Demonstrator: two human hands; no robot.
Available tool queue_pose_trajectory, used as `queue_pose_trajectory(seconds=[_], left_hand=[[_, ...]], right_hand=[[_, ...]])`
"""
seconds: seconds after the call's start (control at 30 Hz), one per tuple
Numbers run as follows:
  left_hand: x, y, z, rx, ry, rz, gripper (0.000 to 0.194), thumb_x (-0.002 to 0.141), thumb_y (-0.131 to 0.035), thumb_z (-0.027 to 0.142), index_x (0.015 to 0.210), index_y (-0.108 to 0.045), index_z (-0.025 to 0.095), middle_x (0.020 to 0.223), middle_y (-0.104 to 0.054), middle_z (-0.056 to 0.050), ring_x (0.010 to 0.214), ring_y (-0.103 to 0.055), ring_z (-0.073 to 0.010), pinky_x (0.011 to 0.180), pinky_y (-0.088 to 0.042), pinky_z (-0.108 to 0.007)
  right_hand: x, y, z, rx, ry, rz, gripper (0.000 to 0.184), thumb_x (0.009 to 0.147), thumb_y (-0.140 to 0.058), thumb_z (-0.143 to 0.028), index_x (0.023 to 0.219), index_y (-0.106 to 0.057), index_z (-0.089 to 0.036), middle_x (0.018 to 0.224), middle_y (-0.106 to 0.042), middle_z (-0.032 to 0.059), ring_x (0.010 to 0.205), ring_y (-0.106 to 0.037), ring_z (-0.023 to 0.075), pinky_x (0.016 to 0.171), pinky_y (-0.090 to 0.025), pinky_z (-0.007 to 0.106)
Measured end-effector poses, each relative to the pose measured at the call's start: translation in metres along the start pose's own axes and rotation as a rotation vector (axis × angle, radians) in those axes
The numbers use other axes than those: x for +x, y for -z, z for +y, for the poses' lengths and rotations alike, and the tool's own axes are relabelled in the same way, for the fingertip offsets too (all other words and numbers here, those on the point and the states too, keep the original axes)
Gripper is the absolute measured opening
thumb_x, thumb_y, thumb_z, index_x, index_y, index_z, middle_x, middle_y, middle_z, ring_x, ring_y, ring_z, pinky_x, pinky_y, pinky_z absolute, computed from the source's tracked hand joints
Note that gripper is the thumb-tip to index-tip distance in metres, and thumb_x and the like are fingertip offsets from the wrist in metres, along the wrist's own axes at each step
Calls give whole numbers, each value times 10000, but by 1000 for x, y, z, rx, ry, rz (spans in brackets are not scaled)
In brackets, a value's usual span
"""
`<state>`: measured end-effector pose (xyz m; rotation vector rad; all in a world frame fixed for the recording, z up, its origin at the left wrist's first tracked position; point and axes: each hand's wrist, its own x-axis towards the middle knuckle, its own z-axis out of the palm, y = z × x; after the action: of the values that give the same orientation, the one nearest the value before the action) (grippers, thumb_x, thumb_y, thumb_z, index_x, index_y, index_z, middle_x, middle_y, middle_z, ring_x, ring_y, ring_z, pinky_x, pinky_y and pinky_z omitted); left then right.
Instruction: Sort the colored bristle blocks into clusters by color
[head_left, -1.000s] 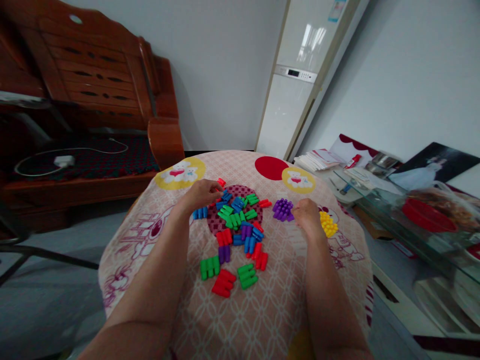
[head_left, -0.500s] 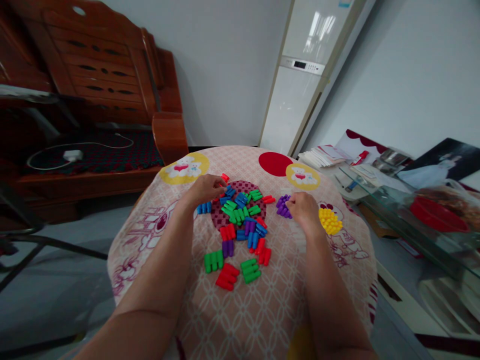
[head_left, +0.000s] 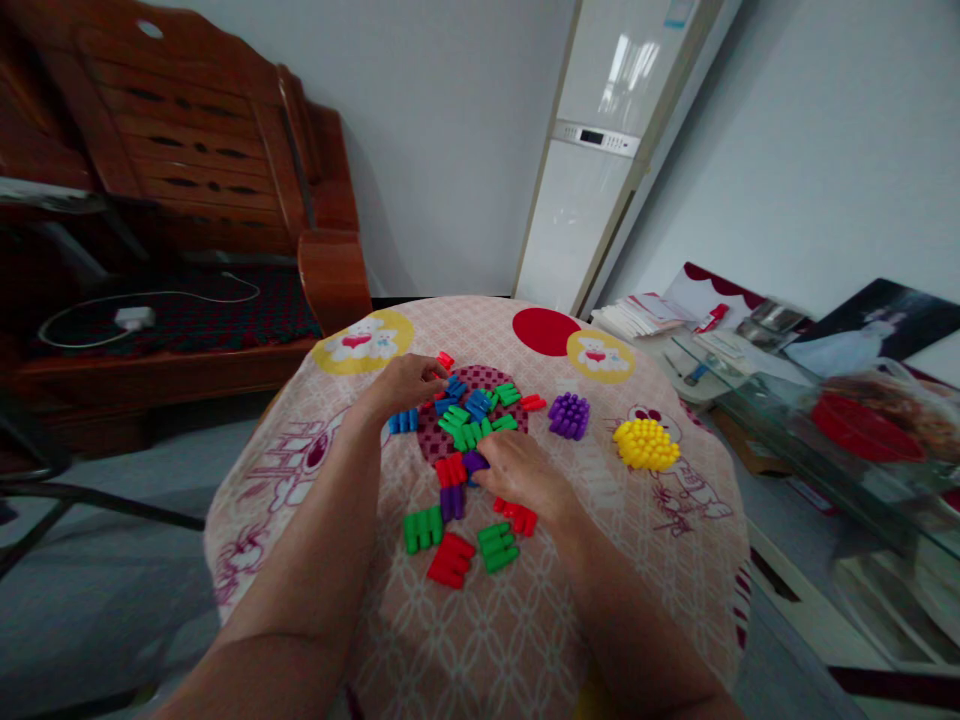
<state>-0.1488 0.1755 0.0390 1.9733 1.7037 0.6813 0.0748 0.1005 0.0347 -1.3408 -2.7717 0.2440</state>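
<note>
Loose plastic finger-shaped blocks lie in a heap on the table. My right hand point(head_left: 525, 468) reaches into the near side of the heap, its fingers closed on a purple block point(head_left: 474, 463). My left hand point(head_left: 409, 385) hovers at the heap's left edge with its fingers curved and apart, beside blue blocks point(head_left: 454, 388) and a red block point(head_left: 445, 360). Green blocks point(head_left: 469, 433) lie between the hands. Right of the heap stand a purple cluster point(head_left: 569, 415) and a yellow cluster point(head_left: 646, 445) of joined blocks. My right hand hides some blocks beneath it.
A patterned cloth covers the round table point(head_left: 600, 560). Nearer me lie green point(head_left: 498, 547) and red point(head_left: 451, 560) blocks. To the right is a glass-topped stand point(head_left: 787, 420) with papers and a red bowl point(head_left: 862, 428). A wooden bench point(head_left: 187, 180) stands at the left.
My right hand has moved left from the purple cluster, letting go of it, and onto a purple block in the heap. My left hand has stayed nearly in place.
</note>
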Motion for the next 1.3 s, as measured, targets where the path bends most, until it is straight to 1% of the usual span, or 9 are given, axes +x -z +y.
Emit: queue_pose_trajectory(seconds=[0.17,0.3,0.4,0.47,0.63,0.83,0.97,1.13,1.3], left_hand=[[2,-2,-5,-13,-5,-5,329,736,-585,365,947,-729,158,664,-725,-30,651,-679,-190,611,-480,-250],[0,0,0,-60,-6,-4,299,737,-619,368,910,-727,150,624,-698,-23,599,-652,-177,577,-470,-248],[-7,5,16,-299,-102,-132,361,772,-638,428,982,-721,146,730,-723,-44,634,-656,-165,594,-499,-251],[-12,6,30,-448,-202,-247,402,784,-657,449,1054,-713,155,845,-738,-58,691,-663,-153,630,-518,-251],[-13,-4,49,-495,-270,-370,298,734,-723,373,924,-731,144,687,-687,-22,606,-619,-122,555,-473,-209],[-10,-9,50,-555,-257,-253,191,736,-701,301,818,-695,128,640,-659,-7,542,-571,-92,519,-450,-192],[-11,-5,51,-598,-217,-138,207,751,-703,322,794,-664,123,616,-647,-4,534,-576,-96,517,-462,-196],[-9,-12,53,-627,-214,-212,230,752,-719,341,805,-637,133,608,-649,-8,530,-598,-106,510,-476,-200],[-9,-19,59,-564,-226,-266,237,773,-697,373,772,-633,145,618,-654,-10,544,-614,-111,507,-483,-199]], right_hand=[[7,4,13,215,-14,109,120,843,-686,-251,784,-627,-164,778,-663,33,776,-602,161,702,-383,259],[12,5,21,631,-24,143,162,843,-628,-226,705,-561,-173,681,-620,-15,671,-575,124,615,-389,219],[12,5,25,987,-100,102,120,850,-598,-273,793,-589,-168,685,-641,-12,610,-597,122,558,-443,213],[12,4,27,1098,-153,92,149,836,-616,-313,834,-603,-164,661,-632,-15,566,-597,123,519,-475,219],[13,0,30,1138,-171,120,276,754,-717,-413,779,-598,-165,632,-613,-19,535,-586,120,467,-507,224],[14,-2,32,1188,-162,75,365,690,-774,-463,828,-618,-163,614,-603,-35,522,-580,117,461,-476,215],[17,-2,33,1141,-118,240,344,729,-736,-465,860,-661,-156,665,-657,-8,633,-647,156,556,-515,239],[22,-6,34,1274,-225,454,322,749,-676,-439,927,-691,-170,663,-699,10,648,-698,201,608,-575,303],[14,9,46,1113,-305,620,380,746,-651,-423,1001,-720,-151,658,-709,24,588,-680,196,555,-554,289]])
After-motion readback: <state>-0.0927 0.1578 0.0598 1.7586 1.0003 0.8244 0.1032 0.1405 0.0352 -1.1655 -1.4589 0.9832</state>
